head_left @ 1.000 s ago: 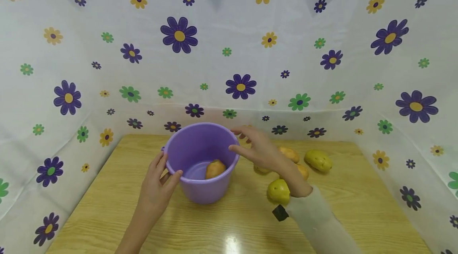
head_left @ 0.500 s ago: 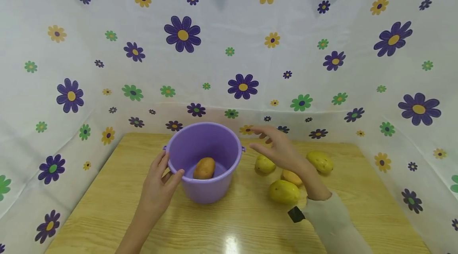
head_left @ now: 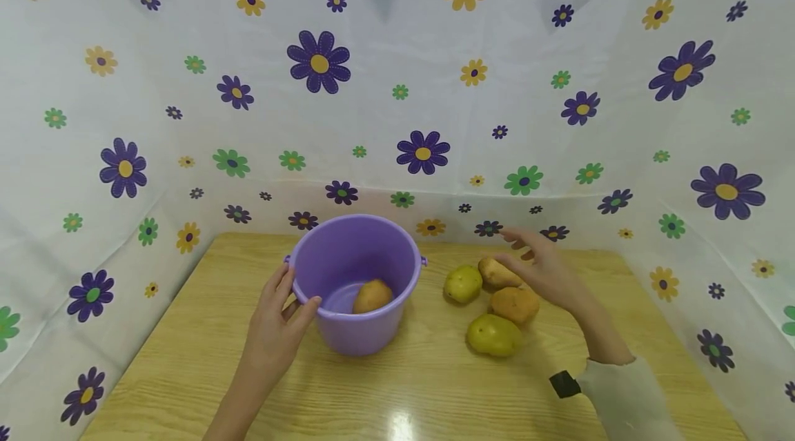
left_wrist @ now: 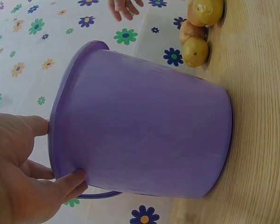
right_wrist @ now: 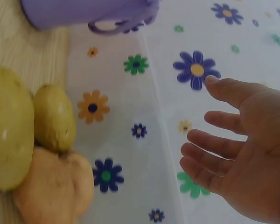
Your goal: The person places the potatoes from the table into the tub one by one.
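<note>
A purple bucket (head_left: 360, 334) stands on the table, and a brown potato (head_left: 373, 296) lies in its bottom. My left hand (head_left: 276, 320) grips the bucket's rim at the left, thumb at the near edge and fingers round the outer side. The left wrist view shows that hand (left_wrist: 23, 168) at the rim. My right hand (head_left: 546, 272) is held over the potatoes at the right, fingers loosely spread, holding nothing. Under and beside it lie a yellow-green potato (head_left: 462, 283), a tan potato (head_left: 497, 272), a knobbly orange-tan potato (head_left: 514, 305) and a larger yellow-green potato (head_left: 495, 335).
The wooden table (head_left: 348, 399) is bordered at the back and sides by a white flowered cloth (head_left: 373, 110). A lug (head_left: 424, 261) sticks out from the bucket's right side. The bucket's thin handle (right_wrist: 107, 30) hangs behind it in the right wrist view.
My right hand has moved right, away from the bucket's rim to over the potatoes. The potato in the bucket has rolled left and back right. My left hand stays at the rim.
</note>
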Tool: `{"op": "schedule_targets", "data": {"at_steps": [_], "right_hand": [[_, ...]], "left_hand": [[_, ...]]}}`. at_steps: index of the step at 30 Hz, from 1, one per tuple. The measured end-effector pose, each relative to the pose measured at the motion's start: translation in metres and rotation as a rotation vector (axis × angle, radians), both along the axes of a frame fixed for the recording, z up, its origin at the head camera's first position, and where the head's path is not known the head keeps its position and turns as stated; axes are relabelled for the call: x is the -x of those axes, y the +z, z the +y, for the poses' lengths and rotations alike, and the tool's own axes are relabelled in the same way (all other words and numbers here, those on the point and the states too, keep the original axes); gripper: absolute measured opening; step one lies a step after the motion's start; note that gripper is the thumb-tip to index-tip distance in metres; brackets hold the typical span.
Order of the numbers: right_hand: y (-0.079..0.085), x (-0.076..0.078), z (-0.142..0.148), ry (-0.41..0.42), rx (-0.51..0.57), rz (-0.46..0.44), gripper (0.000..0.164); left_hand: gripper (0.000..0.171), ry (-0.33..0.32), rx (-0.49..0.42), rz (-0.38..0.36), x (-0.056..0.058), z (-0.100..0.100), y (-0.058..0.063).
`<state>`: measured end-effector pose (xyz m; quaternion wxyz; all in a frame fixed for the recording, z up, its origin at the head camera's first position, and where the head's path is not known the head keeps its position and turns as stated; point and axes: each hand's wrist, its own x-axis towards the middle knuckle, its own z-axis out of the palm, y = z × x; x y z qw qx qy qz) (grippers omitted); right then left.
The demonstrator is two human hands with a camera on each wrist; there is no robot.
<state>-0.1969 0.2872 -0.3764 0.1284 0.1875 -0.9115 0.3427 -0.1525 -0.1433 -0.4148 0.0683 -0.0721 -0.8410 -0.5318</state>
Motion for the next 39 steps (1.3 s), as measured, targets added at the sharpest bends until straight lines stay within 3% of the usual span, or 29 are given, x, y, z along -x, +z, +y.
{"op": "schedule_targets", "data": {"at_steps": [8, 20, 39], "right_hand": [[-0.007, -0.014, 0.043, -0.101, -0.055, -0.038, 0.047], [-0.022, -0.023, 0.086, -0.188, -0.092, 0.014, 0.048], [-0.072, -0.015, 0.116, -0.276, -0.108, -0.131, 0.062]], "left_hand": [[0.076, 0.000, -0.003, -0.004, 0.000, 0.000, 0.000], [0.076, -0.007, -0.009, -0.010, -0.001, 0.001, 0.002], [0.076, -0.017, -0.022, 0.009, -0.002, 0.000, 0.001]]}}
